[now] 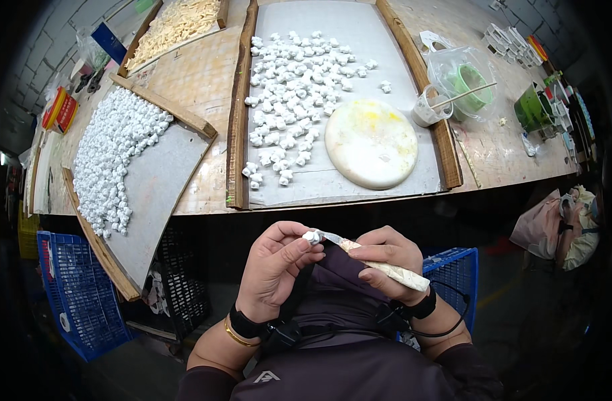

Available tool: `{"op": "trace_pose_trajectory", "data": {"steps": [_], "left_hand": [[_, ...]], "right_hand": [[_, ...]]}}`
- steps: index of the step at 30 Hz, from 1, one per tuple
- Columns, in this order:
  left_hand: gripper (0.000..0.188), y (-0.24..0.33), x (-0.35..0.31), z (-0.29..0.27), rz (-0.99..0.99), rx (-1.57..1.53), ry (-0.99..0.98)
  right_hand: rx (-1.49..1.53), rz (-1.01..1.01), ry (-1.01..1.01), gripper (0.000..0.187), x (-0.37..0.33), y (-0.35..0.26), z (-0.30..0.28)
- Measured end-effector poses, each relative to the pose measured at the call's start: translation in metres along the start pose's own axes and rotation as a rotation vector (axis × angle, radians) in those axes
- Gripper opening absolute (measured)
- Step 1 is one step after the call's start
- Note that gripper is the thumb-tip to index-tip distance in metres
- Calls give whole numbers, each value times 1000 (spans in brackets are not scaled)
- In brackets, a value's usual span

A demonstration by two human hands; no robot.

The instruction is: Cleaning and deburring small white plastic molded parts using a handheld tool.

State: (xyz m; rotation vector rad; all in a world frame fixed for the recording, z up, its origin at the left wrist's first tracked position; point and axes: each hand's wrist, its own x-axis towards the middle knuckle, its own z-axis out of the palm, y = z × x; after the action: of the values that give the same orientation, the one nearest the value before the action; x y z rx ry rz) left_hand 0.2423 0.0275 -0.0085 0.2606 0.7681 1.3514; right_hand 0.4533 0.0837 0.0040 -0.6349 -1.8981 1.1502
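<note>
Between the thumb and fingers of my left hand (277, 267) is a small white figurine (312, 237), held in front of my chest. My right hand (390, 262) grips a knife (393, 273) with a pale wrapped handle. Its short blade points left and its tip meets the figurine, or comes very close to it. Many similar white pieces (286, 93) lie spread over the wood-edged tray (299, 194) beyond my hands. A round, whitish disc (371, 144) with yellow stains rests at that tray's near right.
At left, a tilted tray (152, 194) carries a dense heap of white pieces (109, 154). Cream-coloured pieces (175, 27) fill another tray behind. A white cup (430, 107) with a stick and a green bowl (472, 87) stand right. Blue crates (78, 287) sit below the table.
</note>
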Motion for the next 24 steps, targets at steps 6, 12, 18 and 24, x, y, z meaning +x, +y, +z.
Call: {"op": "trace_pose_trajectory", "data": {"steps": [6, 12, 18, 24], "left_hand": [[19, 1, 1, 1, 2, 5, -8], [20, 1, 1, 0, -1, -8, -24], [26, 1, 1, 5, 64, 95, 19], [31, -3, 1, 7, 217, 279, 11]], "right_hand": [[21, 1, 23, 27, -1, 1, -1], [-1, 7, 3, 27, 0, 0, -3], [-7, -8, 47, 26, -2, 1, -3], [-80, -92, 46, 29, -2, 1, 0]]}}
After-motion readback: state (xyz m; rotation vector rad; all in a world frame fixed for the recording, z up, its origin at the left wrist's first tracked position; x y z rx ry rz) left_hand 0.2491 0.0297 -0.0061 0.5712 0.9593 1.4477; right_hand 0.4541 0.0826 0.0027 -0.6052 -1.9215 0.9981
